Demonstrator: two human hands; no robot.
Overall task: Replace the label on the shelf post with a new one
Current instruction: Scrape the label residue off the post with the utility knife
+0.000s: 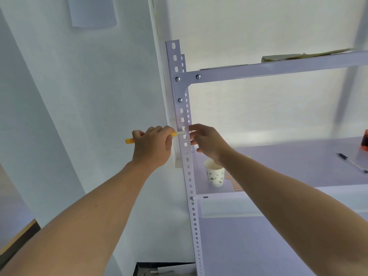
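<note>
A white perforated shelf post (188, 168) runs up the middle of the view. My left hand (152, 146) grips a yellow-handled tool (129, 140) whose pale tip touches the post's face at hand height. Faint pinkish residue (180, 119) shows on the post just above the tip. My right hand (209, 143) is at the post's right edge, fingers bent against the metal; I cannot make out anything held in it. No label is clearly visible on the post.
On the middle shelf (298, 168) stand a paper cup (215, 175) with green print, a pen (351, 162) and a red-orange object (364, 141) at the far right. Papers (302, 56) lie on the top shelf. The white wall is on the left.
</note>
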